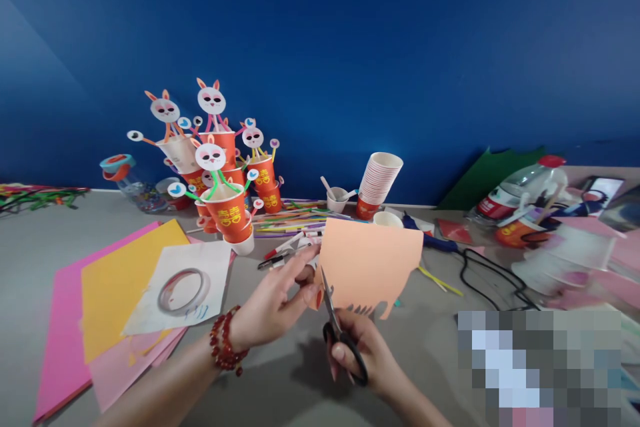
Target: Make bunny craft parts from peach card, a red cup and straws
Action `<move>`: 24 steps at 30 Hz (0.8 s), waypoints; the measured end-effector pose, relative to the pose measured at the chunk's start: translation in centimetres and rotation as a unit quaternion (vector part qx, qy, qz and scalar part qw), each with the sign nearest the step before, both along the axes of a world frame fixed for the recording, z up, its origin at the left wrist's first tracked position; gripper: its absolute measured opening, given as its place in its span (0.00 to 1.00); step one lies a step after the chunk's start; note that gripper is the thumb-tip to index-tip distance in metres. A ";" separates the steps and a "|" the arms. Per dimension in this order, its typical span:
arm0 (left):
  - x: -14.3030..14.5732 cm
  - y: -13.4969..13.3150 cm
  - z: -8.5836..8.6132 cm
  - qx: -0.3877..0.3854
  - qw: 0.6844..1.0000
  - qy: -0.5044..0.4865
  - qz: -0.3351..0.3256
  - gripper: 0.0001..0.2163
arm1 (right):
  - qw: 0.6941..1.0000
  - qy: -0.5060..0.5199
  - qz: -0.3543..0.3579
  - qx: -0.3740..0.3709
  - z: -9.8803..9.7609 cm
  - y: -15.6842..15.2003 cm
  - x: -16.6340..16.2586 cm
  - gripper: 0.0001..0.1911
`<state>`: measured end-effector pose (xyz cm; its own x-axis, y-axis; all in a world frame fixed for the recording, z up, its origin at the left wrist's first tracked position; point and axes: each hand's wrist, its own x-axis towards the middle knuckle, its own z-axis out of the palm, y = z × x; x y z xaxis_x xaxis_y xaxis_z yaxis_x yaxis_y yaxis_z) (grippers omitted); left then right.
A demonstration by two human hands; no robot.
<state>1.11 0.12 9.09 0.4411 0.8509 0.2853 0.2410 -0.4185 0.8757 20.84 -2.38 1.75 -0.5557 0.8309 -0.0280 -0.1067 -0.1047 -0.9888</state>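
Note:
My left hand, with a red bead bracelet on the wrist, pinches the left edge of a peach paper sheet held upright above the grey table. Black-handled scissors are gripped in my right hand, fingers through the loops. Their blades point up into the sheet's lower left edge. The sheet's bottom edge is cut into an uneven outline with a small tab hanging down.
Coloured paper sheets and a tape ring lie at left. Red paper-cup bunny figures stand behind, beside straws, markers, a cup stack, a plastic bottle and a black cable. A blurred patch covers the lower right.

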 end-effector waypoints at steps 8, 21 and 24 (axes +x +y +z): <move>0.1 0.0 0.1 -0.014 1.000 0.018 0.011 0.26 | 0.999 -0.028 -0.014 0.008 0.1 0.0 0.0 0.32; 0.3 -0.1 0.0 -0.050 0.999 -0.010 -0.003 0.27 | 0.998 -0.047 -0.019 0.021 0.1 0.1 0.2 0.33; 0.3 0.0 0.1 -0.053 0.998 -0.019 -0.004 0.27 | 0.998 -0.056 -0.022 0.024 0.1 0.1 0.2 0.33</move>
<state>1.40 0.11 9.16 0.4385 0.8740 0.2094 0.2045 -0.3239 0.9237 21.07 -2.28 1.84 -0.5136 0.8567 -0.0467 0.0009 -0.0539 -0.9985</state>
